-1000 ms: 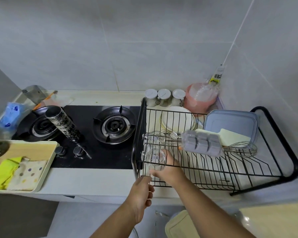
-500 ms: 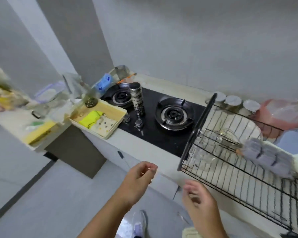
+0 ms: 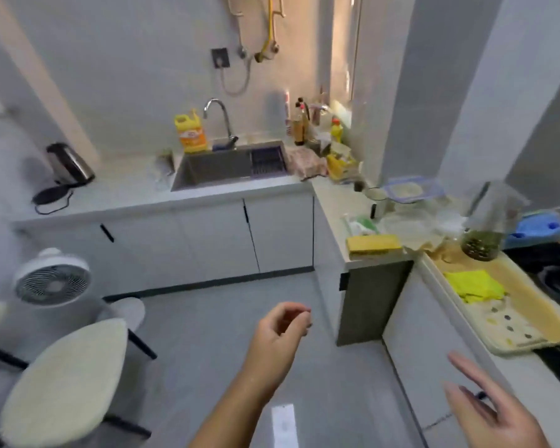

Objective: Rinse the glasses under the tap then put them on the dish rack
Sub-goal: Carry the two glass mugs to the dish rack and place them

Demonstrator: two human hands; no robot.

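The curved metal tap (image 3: 219, 119) stands over the steel sink (image 3: 214, 171) in the far counter, well away from both hands. A blurred clear object (image 3: 165, 165), possibly a glass, stands on the counter just left of the sink. The dish rack is out of view. My left hand (image 3: 280, 334) hangs over the floor in the middle with its fingers loosely curled, holding nothing. My right hand (image 3: 492, 415) is at the lower right beside the cabinet front, its fingers straight and empty.
A kettle (image 3: 70, 163) and a yellow detergent jug (image 3: 190, 130) stand by the sink. A fan (image 3: 52, 281) and a padded chair (image 3: 65, 379) are on the left. On the right counter lie a tray (image 3: 527, 321) with a yellow cloth (image 3: 474, 286), and a sponge (image 3: 374, 244).
My right hand let go of the glass on the dish rack and drew back. The view swung left from the rack and stove to the sink; both hands now hold nothing.
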